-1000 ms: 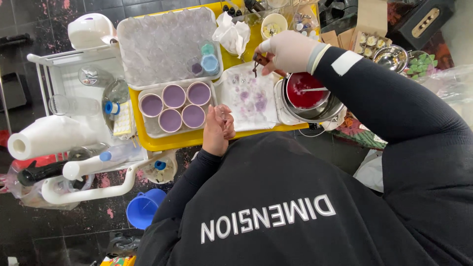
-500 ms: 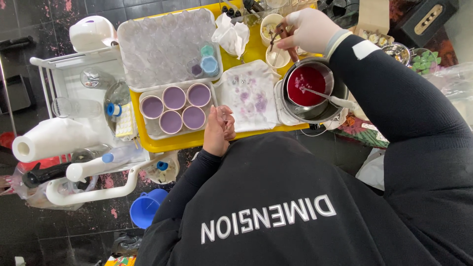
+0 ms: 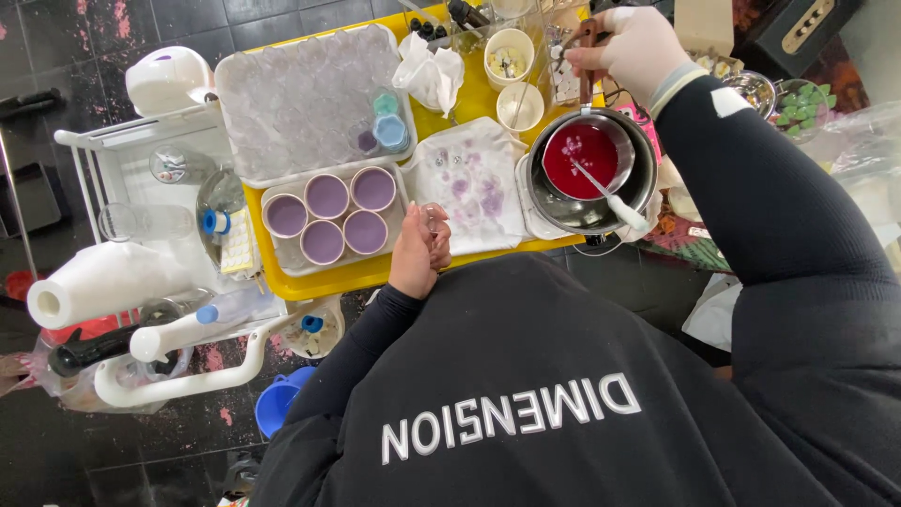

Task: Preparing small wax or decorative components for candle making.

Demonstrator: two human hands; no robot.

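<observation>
Seen from above, a person in a dark top stands at a yellow tray (image 3: 469,99). The right hand (image 3: 631,42), in a pale glove, is closed around a brown handle (image 3: 588,58) at the far side of a steel pot (image 3: 591,174). The pot holds red liquid, and a white stirrer (image 3: 615,199) leans in it. The left hand (image 3: 418,252) is curled loosely at the tray's near edge; whether it holds the small clear thing beside it cannot be told. Four cups (image 3: 328,214) of lilac fill sit left of a stained cloth (image 3: 469,178). The pot is best kept level and steadied, so that nothing is spilled.
</observation>
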